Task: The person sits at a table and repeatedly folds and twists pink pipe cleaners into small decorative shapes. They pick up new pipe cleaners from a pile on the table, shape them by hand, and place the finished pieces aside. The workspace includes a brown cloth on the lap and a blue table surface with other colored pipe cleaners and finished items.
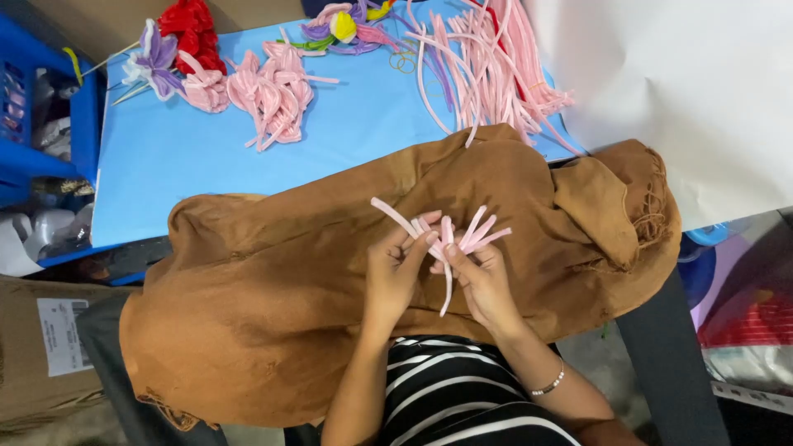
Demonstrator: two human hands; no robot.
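My left hand (396, 268) and my right hand (483, 281) meet over a brown cloth (273, 289) draped across my lap. Between them they pinch a small bundle of pink pipe cleaners (450, 235), bent into loops that fan upward, with one stem hanging down between the palms. My left thumb and forefinger press the bundle's waist; my right fingers hold it from the other side. A thin bracelet circles my right wrist.
A light blue table (165, 157) lies beyond the cloth. On it are finished pink loop clusters (273, 95), a purple pipe-cleaner flower (157, 58), a red one (192, 29), and a pile of loose pink stems (496, 70). White sheet (677, 91) at right, blue crate (33, 124) at left.
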